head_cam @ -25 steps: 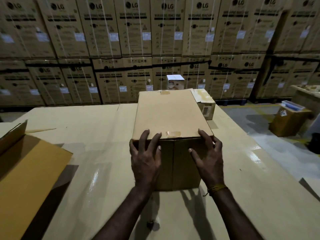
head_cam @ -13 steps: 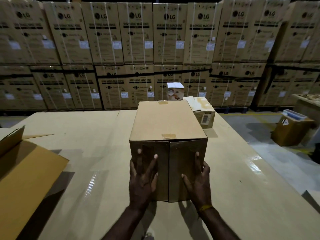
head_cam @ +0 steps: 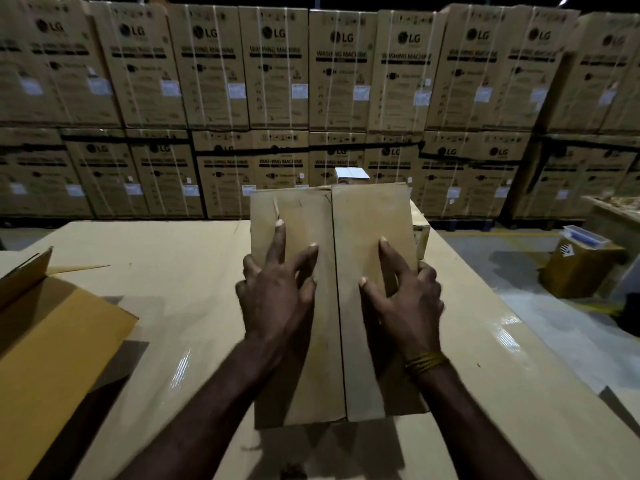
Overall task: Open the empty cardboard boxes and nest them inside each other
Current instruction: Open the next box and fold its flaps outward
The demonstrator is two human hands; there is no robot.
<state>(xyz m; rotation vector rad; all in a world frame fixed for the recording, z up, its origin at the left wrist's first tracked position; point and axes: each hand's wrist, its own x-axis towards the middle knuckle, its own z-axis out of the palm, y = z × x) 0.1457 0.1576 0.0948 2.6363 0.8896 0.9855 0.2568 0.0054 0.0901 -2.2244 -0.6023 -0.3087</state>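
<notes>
A person's two hands work a closed cardboard box (head_cam: 367, 216) at the centre of a wide counter (head_cam: 180, 258) wrapped in glossy film, in a dim warehouse. The box shows a face split by a seam between two flaps, running from 12 o'clock to 6 o'clock. The left hand (head_cam: 277, 292) lies on the left flap, its grip loose: the fingers are spread and bent, their tips pressing the cardboard, holding nothing between them. The right hand (head_cam: 405, 299) rests on the right flap in the same manner, fingers splayed with tips on the board near the box's right edge; whether any finger hooks over that edge cannot be told. A band of yellow thread (head_cam: 426, 362) circles the right wrist.

At 9 o'clock, on the counter's near left corner, sits a larger open box (head_cam: 52, 341), one flap raised. Just behind the central box, toward 12 o'clock, the top of a small white carton (head_cam: 350, 173) shows, and at 1 o'clock a corner of another brown box (head_cam: 420, 230) pokes out beside it. On the floor at 3 o'clock stands a brown carton (head_cam: 581, 268) with a clear tray (head_cam: 585, 235) on top. Stacked washing machine cartons (head_cam: 277, 71) fill the whole background at 12 o'clock.
</notes>
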